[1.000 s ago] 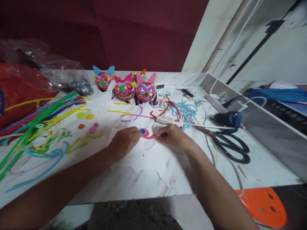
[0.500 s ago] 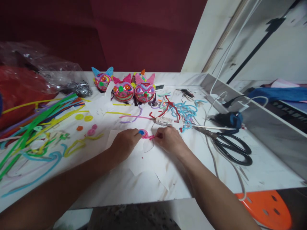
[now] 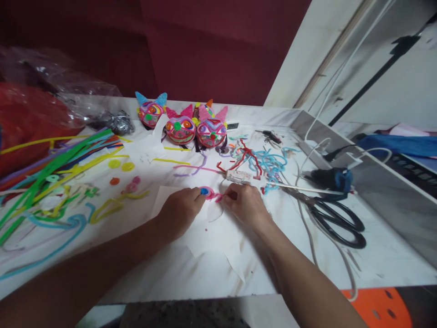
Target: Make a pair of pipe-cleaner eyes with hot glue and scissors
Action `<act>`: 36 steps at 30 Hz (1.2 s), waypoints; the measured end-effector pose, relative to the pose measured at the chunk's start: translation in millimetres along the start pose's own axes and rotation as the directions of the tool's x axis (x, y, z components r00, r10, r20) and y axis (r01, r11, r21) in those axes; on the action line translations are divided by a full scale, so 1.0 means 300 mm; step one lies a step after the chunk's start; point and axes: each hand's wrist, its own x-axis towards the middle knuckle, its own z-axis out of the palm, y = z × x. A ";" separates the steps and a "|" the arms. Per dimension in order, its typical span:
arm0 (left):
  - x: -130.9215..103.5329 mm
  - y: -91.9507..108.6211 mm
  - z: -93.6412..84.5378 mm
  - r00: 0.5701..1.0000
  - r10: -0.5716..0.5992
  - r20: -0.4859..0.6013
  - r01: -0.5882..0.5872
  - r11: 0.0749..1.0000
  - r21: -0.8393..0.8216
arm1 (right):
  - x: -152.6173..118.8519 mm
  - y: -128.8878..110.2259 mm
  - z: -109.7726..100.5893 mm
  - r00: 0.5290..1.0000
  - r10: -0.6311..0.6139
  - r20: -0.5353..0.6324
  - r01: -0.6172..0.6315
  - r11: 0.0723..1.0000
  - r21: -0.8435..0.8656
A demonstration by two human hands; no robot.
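A maroon panel stands behind the white marbled table, the broadest things in view. At the far left of the tabletop lies a red bag under clear crinkled plastic, with a bundle of coloured fuzzy stems in front of it. A torn-edged white sheet lies flat beneath both hands. The black-handled scissors rest to the right, just beside a grey cord. The right hand bends over the sheet, thumb and index finger pinching the end of a pink strand; the left hand faces it, its fingers drawn together, gripping the left edge of a pink-and-blue coil. Beyond them sit the cat-faced ornaments, one partly hidden behind the others. A tangle of light-blue stems lies near a pale tool. The coil, pink around a blue centre, is between the hands over the upper sheet, the pink strand reaching from it toward the right fingertips. Smallest are the yellow discs and an orange one on the left.
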 end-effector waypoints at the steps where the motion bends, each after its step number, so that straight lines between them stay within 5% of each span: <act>1: -0.001 0.001 0.001 1.000 -0.005 0.012 0.005 1.000 0.005 | 0.000 0.000 0.003 1.000 -0.001 -0.013 0.001 1.000 -0.003; 10: -0.011 0.028 0.039 0.994 -0.017 0.105 0.018 1.000 -0.008 | -0.001 -0.027 0.011 0.999 0.027 -0.043 -0.030 0.997 -0.074; 16: -0.038 0.049 0.100 0.996 -0.070 0.059 0.071 0.997 -0.008 | -0.003 -0.030 0.021 0.999 0.032 -0.027 -0.035 0.994 -0.108; 27: -0.023 0.051 0.066 1.000 -0.013 0.014 0.012 0.997 0.078 | -0.005 -0.032 0.031 0.999 0.039 -0.020 -0.041 0.994 -0.100; 32: -0.008 0.024 0.016 0.999 -0.014 0.048 0.018 0.997 -0.070 | 0.004 0.018 0.002 0.999 -0.052 -0.003 0.052 0.991 0.121; 36: 0.019 -0.046 -0.016 0.983 -0.181 0.034 0.183 0.933 -0.309 | 0.023 0.085 -0.047 0.989 -0.127 0.071 0.090 0.915 0.393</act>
